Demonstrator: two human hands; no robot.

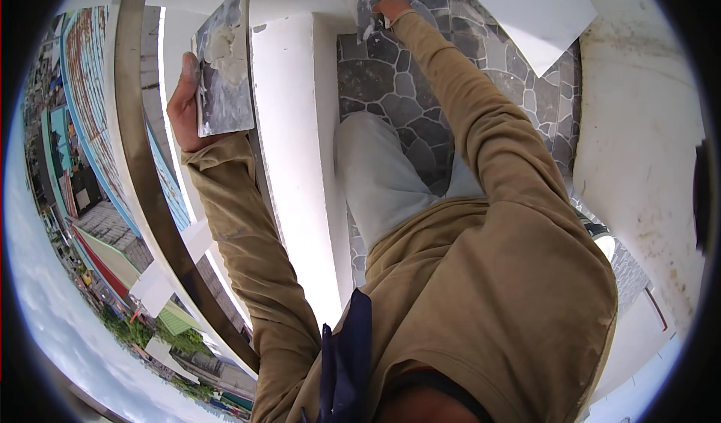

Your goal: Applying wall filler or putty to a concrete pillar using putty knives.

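Observation:
My left hand grips a flat grey plasterer's board from its near left side, thumb along the edge. A lump of off-white putty sits on the board's face, with smears around it. My right hand is stretched far forward, its fingers closed on a putty knife, of which only a dark, white-smeared part shows. The knife's blade is mostly hidden and too small to make out. Both arms wear long brown sleeves.
A white low wall runs beside my left arm, with a metal railing beyond it and rooftops below. Grey stone-patterned flooring lies ahead of my legs. A white panel hangs at the upper right, near a stained white wall.

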